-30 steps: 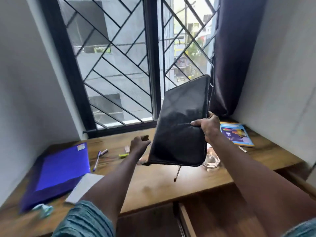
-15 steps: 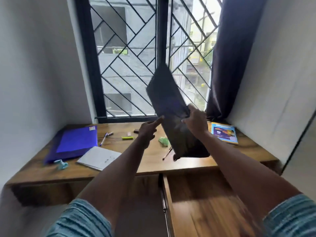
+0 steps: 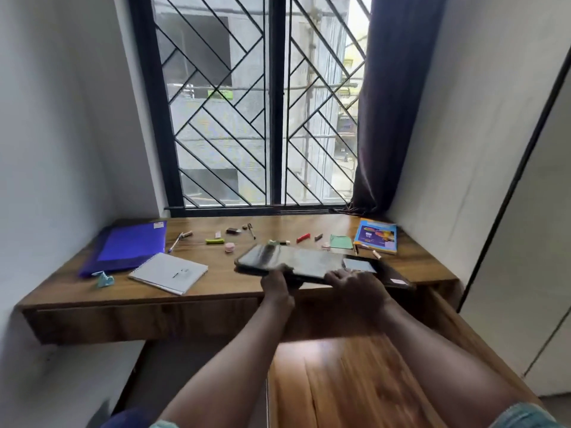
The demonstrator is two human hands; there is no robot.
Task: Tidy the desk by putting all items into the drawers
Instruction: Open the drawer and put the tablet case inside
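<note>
A flat black zip case (image 3: 293, 261) lies nearly level just above the front edge of the wooden desk (image 3: 216, 282). My left hand (image 3: 276, 285) grips its near edge at the middle, and my right hand (image 3: 355, 285) grips the near edge further right. Below my arms the right-hand drawer (image 3: 355, 381) stands pulled out, its wooden bottom bare. On the desk lie a blue folder (image 3: 126, 247), a white spiral notepad (image 3: 168, 271), a colourful book (image 3: 376, 234), a green card (image 3: 340, 241) and several small pens, erasers and clips.
A dark flat item with a pale rectangle (image 3: 386, 270) lies at the desk's front right. A crumpled teal scrap (image 3: 104, 278) sits at the front left. Barred window and purple curtain (image 3: 386, 118) stand behind; white walls close both sides.
The black case has come down from upright in front of the window to nearly flat at the desk's front edge. My left hand now grips it too. My head has pulled back.
</note>
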